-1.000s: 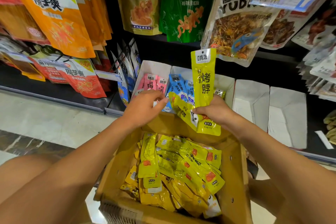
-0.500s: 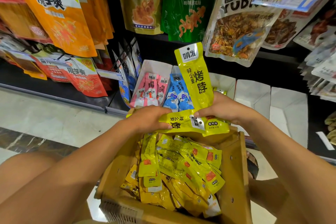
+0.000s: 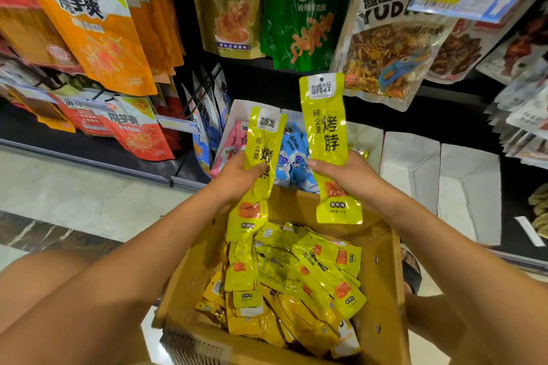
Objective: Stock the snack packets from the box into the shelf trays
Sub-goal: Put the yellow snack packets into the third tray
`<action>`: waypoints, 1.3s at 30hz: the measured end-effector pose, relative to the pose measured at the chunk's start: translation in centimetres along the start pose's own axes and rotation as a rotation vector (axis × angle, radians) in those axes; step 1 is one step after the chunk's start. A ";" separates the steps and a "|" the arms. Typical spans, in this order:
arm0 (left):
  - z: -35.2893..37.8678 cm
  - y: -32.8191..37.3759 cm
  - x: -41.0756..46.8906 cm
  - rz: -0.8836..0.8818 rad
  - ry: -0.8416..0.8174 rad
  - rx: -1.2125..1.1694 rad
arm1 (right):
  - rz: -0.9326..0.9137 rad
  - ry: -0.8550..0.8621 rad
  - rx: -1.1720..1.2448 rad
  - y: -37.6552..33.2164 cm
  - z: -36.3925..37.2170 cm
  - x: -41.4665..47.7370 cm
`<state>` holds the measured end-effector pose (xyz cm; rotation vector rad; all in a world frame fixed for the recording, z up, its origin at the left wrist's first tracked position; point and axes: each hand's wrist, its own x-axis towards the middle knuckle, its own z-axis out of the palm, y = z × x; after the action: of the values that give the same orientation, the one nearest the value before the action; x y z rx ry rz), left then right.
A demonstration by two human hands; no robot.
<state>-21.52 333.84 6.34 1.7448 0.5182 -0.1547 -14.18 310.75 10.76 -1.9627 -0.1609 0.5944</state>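
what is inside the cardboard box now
The cardboard box holds a loose pile of yellow snack packets at mixed angles. The top ones cover the lower packets and the box floor, so the pile's depth cannot be seen.

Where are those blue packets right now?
Head view, centre: the blue packets stand just beyond the box, right of the pink packets, seen between the left hand and right hand.

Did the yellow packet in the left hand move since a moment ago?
Yes. The left hand has swung the yellow packet up: it lay sideways along the box rim, now it stands upright before the blue packets.
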 end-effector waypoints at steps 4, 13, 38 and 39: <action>0.6 1.3 0.4 -0.041 -0.086 -0.359 | -0.009 0.048 -0.030 0.6 2.2 -0.7; 2.6 2.7 0.6 0.103 0.018 -0.442 | -0.132 -0.060 -0.094 1.2 5.1 -0.1; 4.0 7.6 2.3 0.147 0.042 -0.087 | -0.029 -0.018 -0.008 1.2 -2.8 1.2; 4.1 7.6 2.4 0.148 0.042 -0.072 | -0.026 -0.008 -0.016 1.3 -2.8 1.3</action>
<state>-15.51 329.37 11.22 1.7118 0.4184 0.0049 -11.93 308.31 10.18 -1.9710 -0.1964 0.5851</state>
